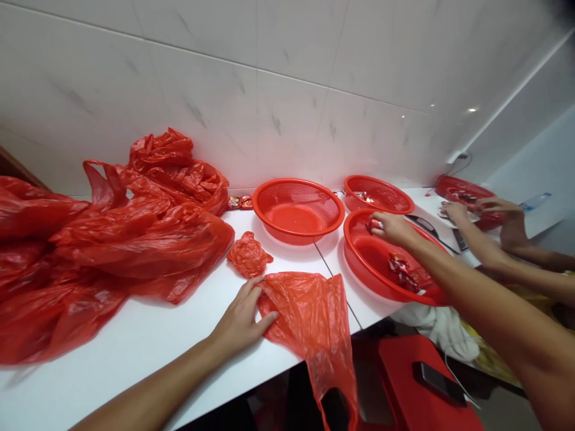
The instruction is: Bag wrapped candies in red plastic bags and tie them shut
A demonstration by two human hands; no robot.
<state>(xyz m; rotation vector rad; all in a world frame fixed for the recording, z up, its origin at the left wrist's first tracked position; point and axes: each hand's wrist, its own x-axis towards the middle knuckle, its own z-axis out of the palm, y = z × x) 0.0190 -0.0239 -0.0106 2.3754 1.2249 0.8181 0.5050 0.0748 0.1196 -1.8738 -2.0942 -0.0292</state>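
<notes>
A thin red plastic bag (309, 305) lies flattened on the white table, its handle end hanging over the front edge. My left hand (242, 314) holds the bag's left side, fingers at its upper corner and thumb resting lower down. Over the near right red plastic basket (354, 257), my right hand (390, 229) is closed, with a small red packet with a shiny patch partly showing at its fingertips. Inside that basket lie several small red and silver packets (402, 269). Just beyond my left hand sits a crumpled red bag (249, 254).
A large heap of red plastic bags (148, 227) covers the table's left. Another red basket (299, 182) stands in the middle; a third basket (390, 188) is behind. At right, another person's hands (498, 209) work at a further basket. Below, a phone (438, 383) rests on a red stool (399, 353).
</notes>
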